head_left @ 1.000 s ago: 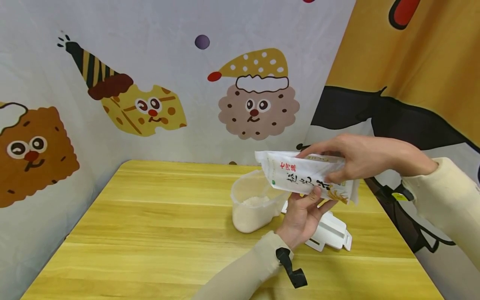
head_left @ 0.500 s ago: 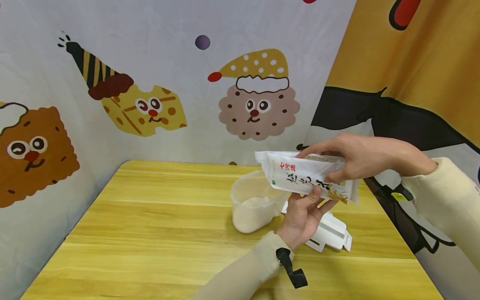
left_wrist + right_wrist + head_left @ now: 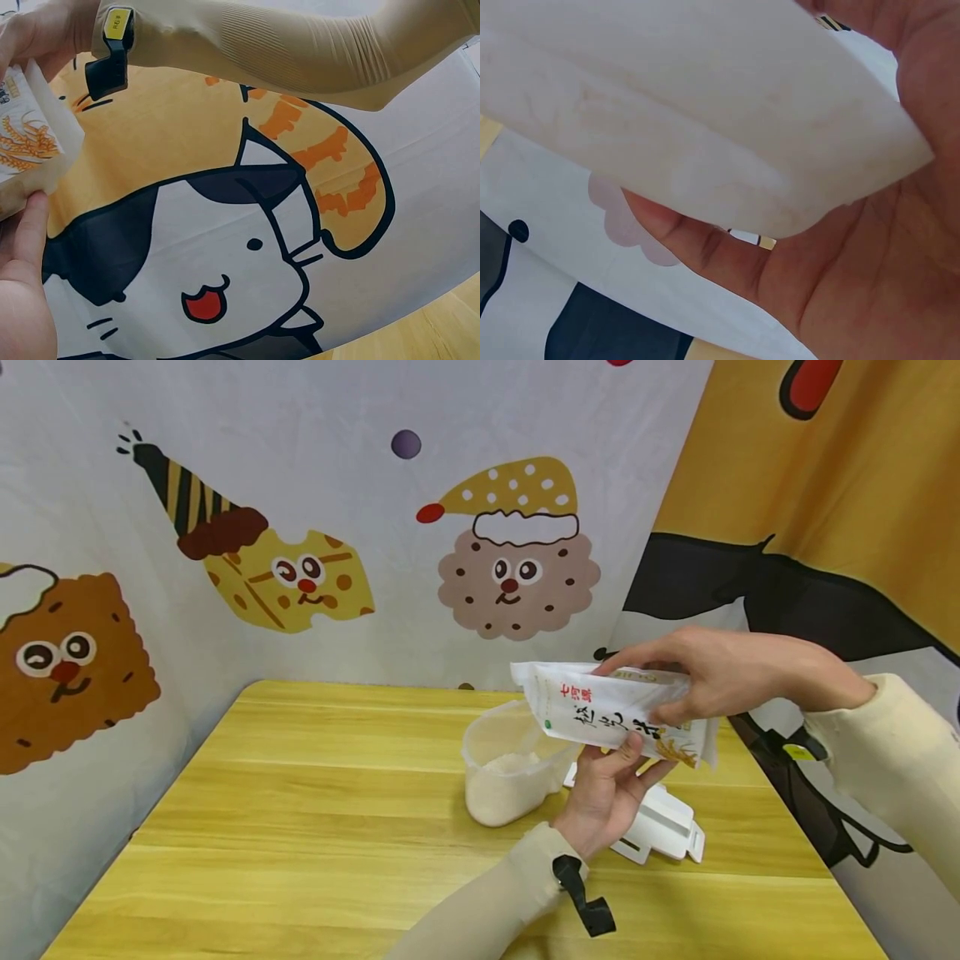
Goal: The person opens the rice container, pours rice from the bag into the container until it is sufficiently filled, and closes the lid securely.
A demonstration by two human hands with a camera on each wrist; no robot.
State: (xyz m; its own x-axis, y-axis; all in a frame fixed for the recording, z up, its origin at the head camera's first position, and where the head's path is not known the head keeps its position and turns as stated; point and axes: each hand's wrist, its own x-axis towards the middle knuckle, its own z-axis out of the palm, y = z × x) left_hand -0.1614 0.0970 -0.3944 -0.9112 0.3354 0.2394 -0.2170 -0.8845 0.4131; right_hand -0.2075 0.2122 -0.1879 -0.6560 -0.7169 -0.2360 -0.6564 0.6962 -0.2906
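Observation:
A white rice bag (image 3: 592,706) with red and black writing and a printed rice ear tilts in the air, its left end over a translucent plastic container (image 3: 487,739). White grains of rice (image 3: 512,763) lie inside that container. From below, my left hand (image 3: 603,793) holds the bag, thumb on its front face. My right hand (image 3: 712,672) grips the bag from above near its right end. In the right wrist view, the underside of the bag (image 3: 675,112) covers part of the palm. Whether grains leave the bag's mouth cannot be made out.
A white plastic piece with slots and a raised part (image 3: 663,827) lies on the wooden table (image 3: 300,827) beneath my left hand. A curtain with cartoon prints (image 3: 315,435) hangs behind the table, and another stretch hangs along its right side.

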